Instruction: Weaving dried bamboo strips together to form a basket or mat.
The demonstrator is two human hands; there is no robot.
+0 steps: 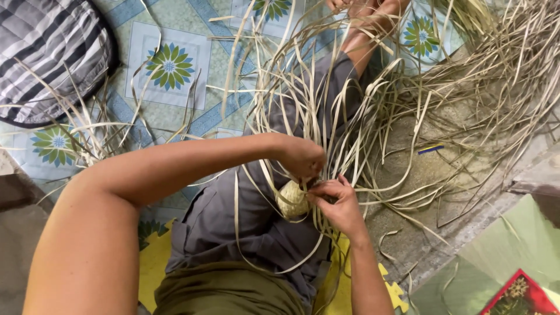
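Observation:
A small rounded woven piece (291, 199) of pale straw rests on my lap, on grey trousers (245, 216). My left hand (300, 156) reaches in from the left and pinches strips just above the woven piece. My right hand (338, 201) comes up from below and grips several long strips beside it. Long pale straw strips (326, 105) fan out from the piece, up over my outstretched leg and to the right.
A heap of loose straw strips (496, 76) covers the concrete floor on the right. A floor mat with blue flower squares (169, 64) lies at the back left, a striped cushion (46, 52) at top left. A yellow foam mat (153, 262) is under me. A blue-yellow stick (430, 149) lies on the floor.

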